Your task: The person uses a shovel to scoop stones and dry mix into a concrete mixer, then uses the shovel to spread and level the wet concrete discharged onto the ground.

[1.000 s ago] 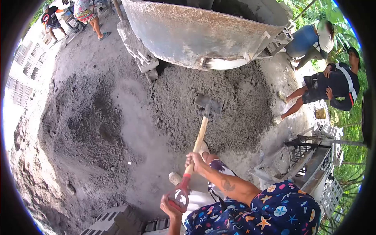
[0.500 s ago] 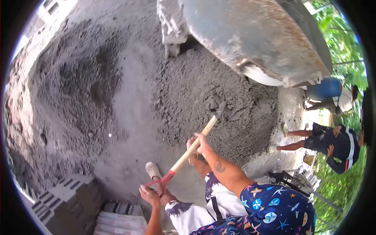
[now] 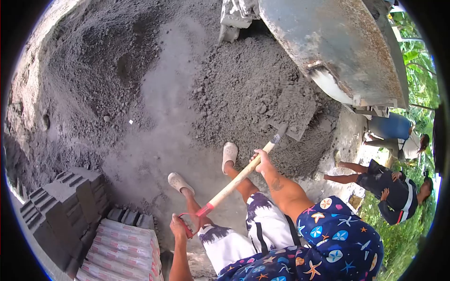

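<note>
My left hand [image 3: 179, 226] is closed around the red grip at the near end of a shovel [image 3: 234, 182]. Farther up, my right hand [image 3: 262, 161] is wrapped round its pale wooden shaft. The shovel's metal blade [image 3: 294, 131] lies at the grey, crumbly pile [image 3: 253, 84], partly covered by the mix. Both of my feet, in light clogs, stand on the dusty ground just short of the pile.
A large rusty metal drum [image 3: 333, 42] overhangs the pile. Another grey mound [image 3: 103, 61] rises at left. Stacked blocks [image 3: 65, 206] and bags [image 3: 122, 248] sit lower left. Two people are at right, one in dark clothes [image 3: 389, 189], another near a blue barrel [image 3: 390, 125].
The view has shifted, and the shovel and both hands now appear lower relative to the drum. My right foot has come into clear view. Both hands keep their hold, and more of the blade shows.
</note>
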